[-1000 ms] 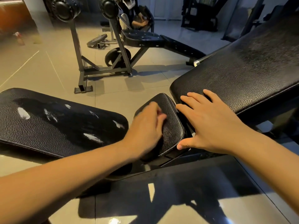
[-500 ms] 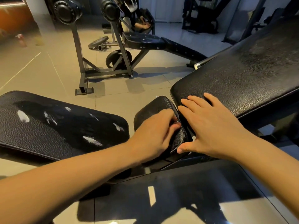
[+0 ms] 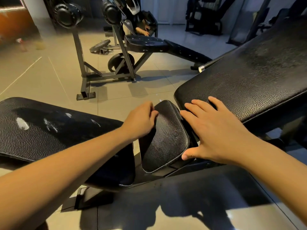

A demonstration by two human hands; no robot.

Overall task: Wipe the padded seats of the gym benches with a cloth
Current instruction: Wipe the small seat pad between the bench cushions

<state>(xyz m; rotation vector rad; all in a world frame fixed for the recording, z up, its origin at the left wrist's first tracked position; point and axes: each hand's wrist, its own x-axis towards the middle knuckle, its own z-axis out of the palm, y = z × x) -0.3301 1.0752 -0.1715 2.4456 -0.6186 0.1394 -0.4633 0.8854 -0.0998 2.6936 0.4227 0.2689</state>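
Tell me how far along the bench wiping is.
Done: nothing certain; the small seat pad shows faint streaks. In hand: the left hand, fingers curled, is at that pad's upper left edge, no cloth visible; the right hand lies flat on the inclined backrest pad. Likely left: the flat pad with whitish marks and the far bench.

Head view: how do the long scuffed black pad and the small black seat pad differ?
The long black grained pad bears white scuffs; the small rounded black seat pad shows none. The long pad is larger than the seat pad. The left hand curls at the seat pad's edge; only the forearm crosses the long pad. Both are grained black.
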